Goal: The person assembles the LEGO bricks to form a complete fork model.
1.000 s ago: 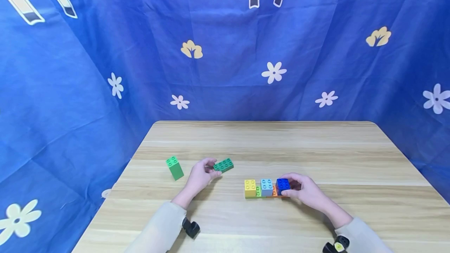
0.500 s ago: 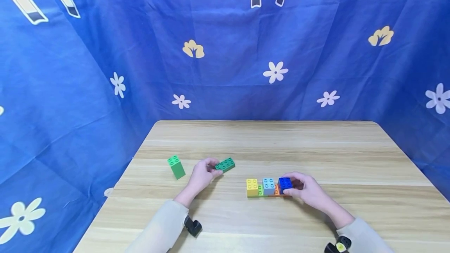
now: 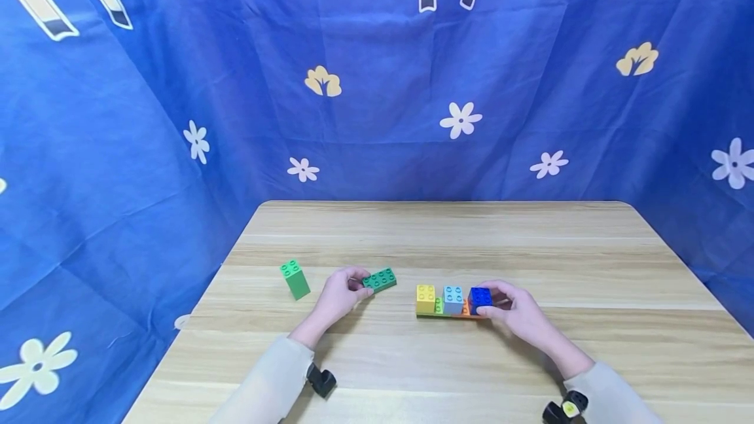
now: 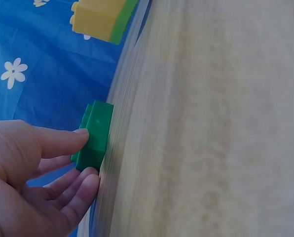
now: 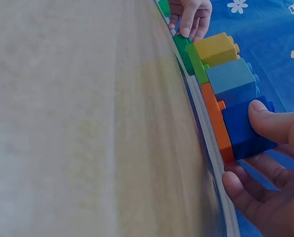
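My left hand (image 3: 340,293) pinches the near-left end of a dark green eight-stud building brick (image 3: 380,279), with the thumb on one side as the left wrist view shows. My right hand (image 3: 520,311) grips the dark blue block (image 5: 245,127) at the right end of a joined row, thumb on one side and fingers on the other. Along that row stand a yellow block (image 3: 425,298), a light blue block (image 3: 453,300) and the dark blue one. Beneath them run a lime green brick (image 5: 198,65) and an orange brick (image 5: 216,121), end to end.
A tall green block (image 3: 296,281) stands on the wooden table (image 3: 377,358), left of my left hand. Behind the table hangs a blue patterned cloth (image 3: 377,116). Black wrist devices sit on both sleeves, such as the left device (image 3: 321,381).
My right hand and the joined row have shifted upward in the head view; whether lifted or slid I cannot tell. The dark green brick has turned slightly in my left hand.
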A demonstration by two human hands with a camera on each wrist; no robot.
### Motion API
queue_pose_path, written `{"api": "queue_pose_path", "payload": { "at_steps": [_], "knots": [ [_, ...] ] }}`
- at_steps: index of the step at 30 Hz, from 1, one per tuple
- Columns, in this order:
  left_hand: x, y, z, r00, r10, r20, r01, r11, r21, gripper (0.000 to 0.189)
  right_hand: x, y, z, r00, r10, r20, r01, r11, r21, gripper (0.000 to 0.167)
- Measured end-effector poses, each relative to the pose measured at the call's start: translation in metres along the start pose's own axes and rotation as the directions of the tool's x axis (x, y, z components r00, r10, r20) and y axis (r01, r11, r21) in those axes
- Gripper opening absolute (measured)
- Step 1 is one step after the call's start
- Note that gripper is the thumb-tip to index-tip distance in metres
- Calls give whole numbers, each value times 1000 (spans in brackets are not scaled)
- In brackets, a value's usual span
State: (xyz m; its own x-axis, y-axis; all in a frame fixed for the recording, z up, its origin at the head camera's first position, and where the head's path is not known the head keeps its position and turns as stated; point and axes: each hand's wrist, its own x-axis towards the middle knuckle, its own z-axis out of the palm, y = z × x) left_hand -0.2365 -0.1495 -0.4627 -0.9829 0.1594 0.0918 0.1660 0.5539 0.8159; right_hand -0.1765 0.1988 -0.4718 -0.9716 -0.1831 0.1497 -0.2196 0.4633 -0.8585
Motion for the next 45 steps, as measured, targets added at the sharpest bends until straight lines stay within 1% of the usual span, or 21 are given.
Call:
{"api": "queue_pose_path", "payload": {
  "at_steps": [6, 12, 16, 20, 24, 27, 30, 36, 45],
  "knots": [
    [1, -1, 0, 1000, -9, 15, 9, 1000, 8, 32, 3, 1, -1, 999, 34, -33, -34, 999, -7, 47],
    [-2, 0, 0, 999, -1, 40, 0, 1000, 28, 30, 8, 1, -3, 997, 23, -74, -24, 1000, -4, 44],
    [-5, 2, 1, 999, 12, 53, -13, 1000, 25, 30, 11, 1, -4, 995, 35, -98, -35, 999, -4, 44],
    [-8, 4, 2, 996, 38, 86, -39, 999, 12, 30, 14, 4, -3, 994, 39, -107, -40, 999, -9, 44],
    [-12, 7, 2, 988, 72, 137, -71, 997, -8, 31, 17, 7, -3, 993, 36, -114, -38, 999, -15, 43],
    [-14, 9, 5, 979, 103, 176, -102, 995, -14, 31, 20, 7, -3, 993, 36, -114, -37, 999, -13, 44],
    [-16, 12, 9, 971, 119, 210, -116, 993, -24, 33, 22, 6, -3, 993, 44, -113, -45, 999, -9, 44],
    [-18, 17, 18, 960, 143, 243, -134, 990, -51, 33, 27, 7, 0, 991, 48, -128, -50, 999, -11, 44],
    [-22, 26, 30, 942, 176, 287, -162, 984, -72, 32, 36, 6, 2, 992, 30, -125, -33, 999, -18, 44]
  ]
}}
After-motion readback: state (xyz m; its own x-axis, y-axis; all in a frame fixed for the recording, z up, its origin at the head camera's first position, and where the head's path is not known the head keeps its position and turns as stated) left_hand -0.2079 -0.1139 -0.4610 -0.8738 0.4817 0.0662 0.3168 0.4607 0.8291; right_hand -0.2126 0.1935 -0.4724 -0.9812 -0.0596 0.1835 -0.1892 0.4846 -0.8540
